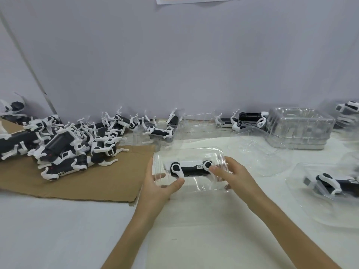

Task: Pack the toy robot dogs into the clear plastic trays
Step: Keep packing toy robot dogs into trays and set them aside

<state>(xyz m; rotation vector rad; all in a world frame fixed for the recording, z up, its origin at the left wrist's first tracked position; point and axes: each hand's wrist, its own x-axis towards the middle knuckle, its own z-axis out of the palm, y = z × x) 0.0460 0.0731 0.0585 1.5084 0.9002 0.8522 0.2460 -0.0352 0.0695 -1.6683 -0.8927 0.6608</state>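
Note:
A black-and-white toy robot dog (191,167) lies on its side inside a clear plastic tray (202,184) at the middle of the white table. My left hand (161,183) grips the tray's left edge, thumb over the front rim. My right hand (233,176) holds the tray's right end, with its fingers resting on the dog's rear joint. A heap of loose toy robot dogs (64,146) lies at the left, partly on cardboard. At the right edge, another dog (330,182) sits in a second clear tray (310,206).
A flat brown cardboard sheet (87,183) covers the table's left part. A stack of empty clear trays (299,129) stands at the back right, with loose trays (258,150) in front of it. More dogs (248,118) lie along the grey wall.

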